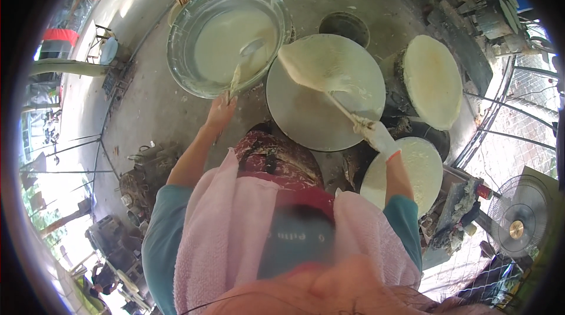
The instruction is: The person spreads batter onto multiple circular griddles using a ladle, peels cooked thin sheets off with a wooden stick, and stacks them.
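My left hand (pixel 220 112) is closed round the handle of a ladle (pixel 252 48). The ladle's bowl hangs over the pale batter (pixel 220 41) in a large metal basin (pixel 178 68). In a white glove, my right hand (pixel 376 137) grips a wooden-handled spreader (pixel 341 105). Its far end reaches a thin layer of batter (pixel 321 65) on the round griddle (pixel 300 115). The layer covers the griddle's upper part, and the near part shows bare grey. Whether a blade sits under the batter, I cannot tell.
Two more round plates stand to the right, each with a pale sheet on it: a far plate (pixel 432 82) and a near plate (pixel 406 171). A dark round pot (pixel 344 28) is behind the griddle. A standing fan (pixel 518 221) is at lower right.
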{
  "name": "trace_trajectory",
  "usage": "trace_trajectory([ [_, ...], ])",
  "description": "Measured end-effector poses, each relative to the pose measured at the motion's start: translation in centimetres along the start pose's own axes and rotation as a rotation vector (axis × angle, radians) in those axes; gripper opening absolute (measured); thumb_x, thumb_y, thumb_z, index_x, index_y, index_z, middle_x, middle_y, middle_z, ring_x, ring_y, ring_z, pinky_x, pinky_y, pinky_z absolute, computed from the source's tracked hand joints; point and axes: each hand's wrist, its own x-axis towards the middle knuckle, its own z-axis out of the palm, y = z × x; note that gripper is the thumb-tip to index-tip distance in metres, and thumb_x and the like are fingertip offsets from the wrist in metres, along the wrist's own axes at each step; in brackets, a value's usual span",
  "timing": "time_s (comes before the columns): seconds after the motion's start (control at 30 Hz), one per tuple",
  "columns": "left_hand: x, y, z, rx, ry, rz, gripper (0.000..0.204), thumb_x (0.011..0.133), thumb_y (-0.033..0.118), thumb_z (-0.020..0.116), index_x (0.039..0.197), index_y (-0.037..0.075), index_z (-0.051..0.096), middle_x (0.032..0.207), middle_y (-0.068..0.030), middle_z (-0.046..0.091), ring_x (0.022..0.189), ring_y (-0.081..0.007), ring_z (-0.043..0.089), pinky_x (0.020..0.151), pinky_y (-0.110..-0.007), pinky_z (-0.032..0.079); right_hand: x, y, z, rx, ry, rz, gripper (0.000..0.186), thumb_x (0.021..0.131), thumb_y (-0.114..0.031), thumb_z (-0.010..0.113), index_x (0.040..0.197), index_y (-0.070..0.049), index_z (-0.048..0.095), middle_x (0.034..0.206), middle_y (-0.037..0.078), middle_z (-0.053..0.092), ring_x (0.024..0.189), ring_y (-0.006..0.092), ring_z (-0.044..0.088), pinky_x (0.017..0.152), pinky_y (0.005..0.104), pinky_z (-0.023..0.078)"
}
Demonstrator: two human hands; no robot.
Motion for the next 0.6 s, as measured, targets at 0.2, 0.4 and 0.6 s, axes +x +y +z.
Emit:
trace_trajectory([
  [0.2,6.1,4.2,-0.1,0.181,0.223,0.198,0.029,0.089,0.018,0.051,0.107,-0.004,0.054,0.087,-0.0219,0.061,0.082,-0.0363,0.06,0.07,-0.047,0.048,2.7,7.5,-1.5,0.558,0.259,-0.339,0.043,0.084,0.002,0.062,0.124,0.007,0.051,0.122,0.007,0.055,0.103,0.011,0.053,0.089,0.0221,0.044],
  [0.4,4.4,5.6,-3.9,0.247,-0.201,-0.007,0.019,0.091,0.017,0.044,0.098,0.004,0.056,0.074,-0.0176,0.061,0.068,-0.0367,0.061,0.058,-0.048,0.048,0.4,0.0,1.6,0.286,0.034,-0.022,0.038,0.085,-0.004,0.064,0.121,0.004,0.055,0.111,0.004,0.059,0.096,0.0084,0.054,0.084,0.0177,0.044],
  [0.6,-6.9,-0.5,0.3,-0.367,-0.292,0.199,0.022,0.085,0.013,0.049,0.101,0.001,0.059,0.083,-0.0096,0.061,0.066,-0.0236,0.059,0.053,-0.033,0.046,-6.3,4.7,6.4,0.431,0.017,-0.032,0.037,0.084,-0.011,0.065,0.121,-0.008,0.059,0.087,-0.002,0.06,0.061,0.0043,0.047,0.05,0.019,0.038],
])
